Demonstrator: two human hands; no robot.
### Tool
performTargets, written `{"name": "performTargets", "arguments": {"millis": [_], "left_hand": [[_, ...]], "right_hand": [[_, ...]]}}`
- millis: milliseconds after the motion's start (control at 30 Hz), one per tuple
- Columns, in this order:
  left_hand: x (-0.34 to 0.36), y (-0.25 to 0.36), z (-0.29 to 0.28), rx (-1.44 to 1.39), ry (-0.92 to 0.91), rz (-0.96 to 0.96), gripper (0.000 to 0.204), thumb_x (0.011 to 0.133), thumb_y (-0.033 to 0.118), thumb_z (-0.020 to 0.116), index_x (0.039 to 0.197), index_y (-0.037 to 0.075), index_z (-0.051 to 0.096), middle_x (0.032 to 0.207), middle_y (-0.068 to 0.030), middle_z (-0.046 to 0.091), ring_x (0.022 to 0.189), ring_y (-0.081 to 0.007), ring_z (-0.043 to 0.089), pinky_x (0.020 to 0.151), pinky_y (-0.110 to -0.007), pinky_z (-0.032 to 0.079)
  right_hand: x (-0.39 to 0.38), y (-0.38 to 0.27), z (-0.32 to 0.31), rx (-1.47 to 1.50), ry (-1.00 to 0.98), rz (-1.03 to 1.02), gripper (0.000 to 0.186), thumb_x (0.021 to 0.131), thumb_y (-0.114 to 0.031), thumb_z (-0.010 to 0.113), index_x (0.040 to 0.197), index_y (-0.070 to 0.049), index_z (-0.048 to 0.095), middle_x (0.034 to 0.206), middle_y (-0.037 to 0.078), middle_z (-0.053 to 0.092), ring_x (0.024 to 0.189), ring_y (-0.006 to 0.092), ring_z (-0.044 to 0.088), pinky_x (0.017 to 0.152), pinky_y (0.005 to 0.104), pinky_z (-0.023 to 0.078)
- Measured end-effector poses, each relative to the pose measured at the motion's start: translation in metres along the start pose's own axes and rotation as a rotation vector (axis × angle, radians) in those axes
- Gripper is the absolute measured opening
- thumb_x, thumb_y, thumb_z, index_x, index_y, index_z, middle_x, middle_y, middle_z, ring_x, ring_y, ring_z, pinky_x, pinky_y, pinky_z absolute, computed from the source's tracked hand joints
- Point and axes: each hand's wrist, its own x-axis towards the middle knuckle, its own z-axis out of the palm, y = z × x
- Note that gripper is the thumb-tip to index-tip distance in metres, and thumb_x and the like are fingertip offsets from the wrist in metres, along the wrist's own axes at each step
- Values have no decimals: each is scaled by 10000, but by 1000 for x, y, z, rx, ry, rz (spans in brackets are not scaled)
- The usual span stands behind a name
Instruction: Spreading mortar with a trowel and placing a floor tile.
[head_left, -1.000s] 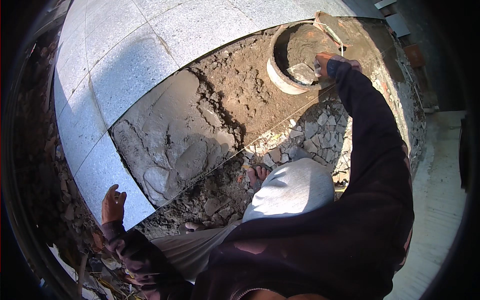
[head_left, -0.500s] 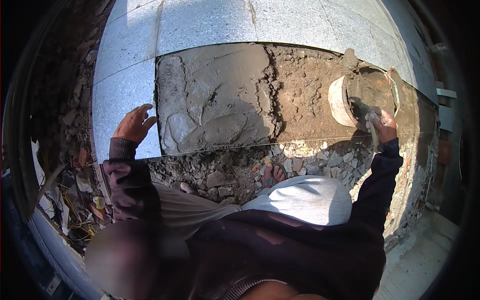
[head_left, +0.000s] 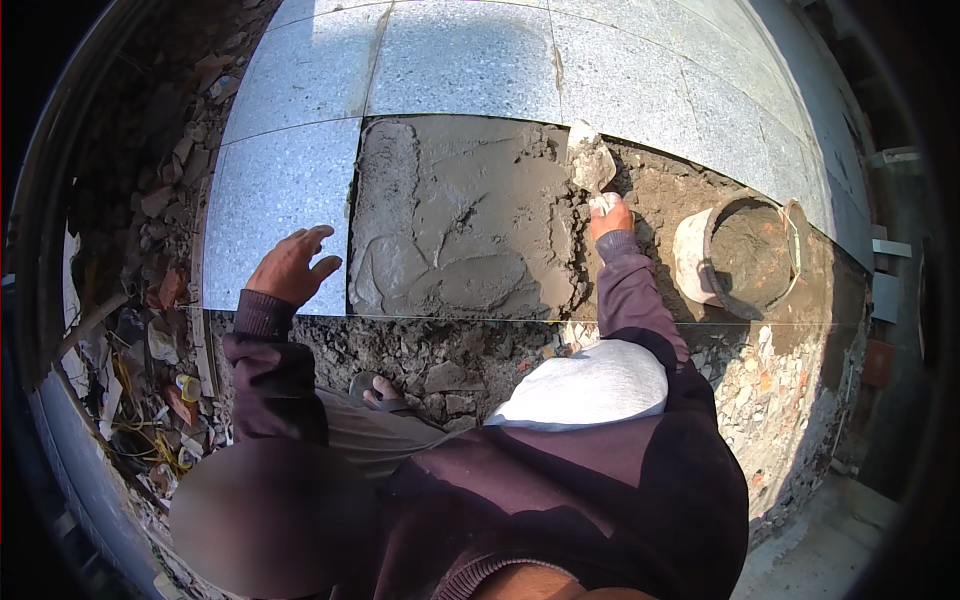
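My right hand is closed around the handle of a trowel. The blade, smeared with grey mortar, is at the far right edge of the wet mortar bed. Over a speckled grey tile on the left, my left hand has its fingers apart and holds nothing. Whether it touches the tile I cannot tell. A round bucket with mortar inside lies tilted on the bare soil, to the right of my right hand.
A thin string runs along the near side of the mortar. Laid tiles border the far side. Broken rubble lies around my feet, with more debris at the left. Bare soil extends right of the mortar.
My right hand has brought the trowel from the bucket leftward to the mortar bed's far right edge. My left hand stays open over the tile. The whole view has shifted slightly.
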Motion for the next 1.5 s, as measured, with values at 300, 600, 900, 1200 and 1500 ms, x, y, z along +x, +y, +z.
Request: {"name": "performTargets", "arguments": {"millis": [300, 600, 900, 1200, 1500], "left_hand": [[-18, -19, -4, 7, 21, -45, 409, 760, 180, 577, 1125, 41, 457, 1004, -182, 539, 912, -301, 544, 761, -366, 439], [-9, -7, -4, 17, -9, -28, 407, 751, 171, 578, 1115, 35, 455, 956, -165, 544, 875, -329, 526, 754, -377, 428], [7, 19, 2, 79, 29, 120, 418, 734, 151, 589, 1128, 96, 462, 870, -139, 535, 800, -294, 546, 697, -367, 449], [2, 23, 2, 132, 10, 67, 403, 764, 198, 571, 1139, 103, 460, 925, -147, 545, 837, -296, 555, 726, -364, 456], [1, 16, 9, 117, -48, 50, 359, 776, 220, 551, 1091, 77, 455, 899, -138, 537, 819, -289, 555, 701, -380, 458]], "right_hand": [[-4, -90, 65, 423, -529, 224, 200, 830, -195, 497, 823, 4, 514, 603, 86, 515, 443, 183, 509, 372, 328, 437], [-12, -134, 91, -266, -368, -484, 259, 754, -214, 562, 812, 39, 568, 754, 182, 600, 709, 314, 591, 624, 379, 481], [34, -46, 13, -438, -185, -21, 333, 698, -246, 614, 844, 51, 580, 832, 236, 584, 809, 354, 572, 719, 381, 452], [-12, -14, -40, -190, 213, -111, 268, 699, -220, 585, 837, 9, 574, 809, 220, 583, 779, 353, 570, 672, 386, 451], [-42, -70, -11, -695, -211, -209, 394, 728, -260, 551, 1039, -27, 490, 942, 193, 565, 895, 340, 541, 764, 437, 420]]}}
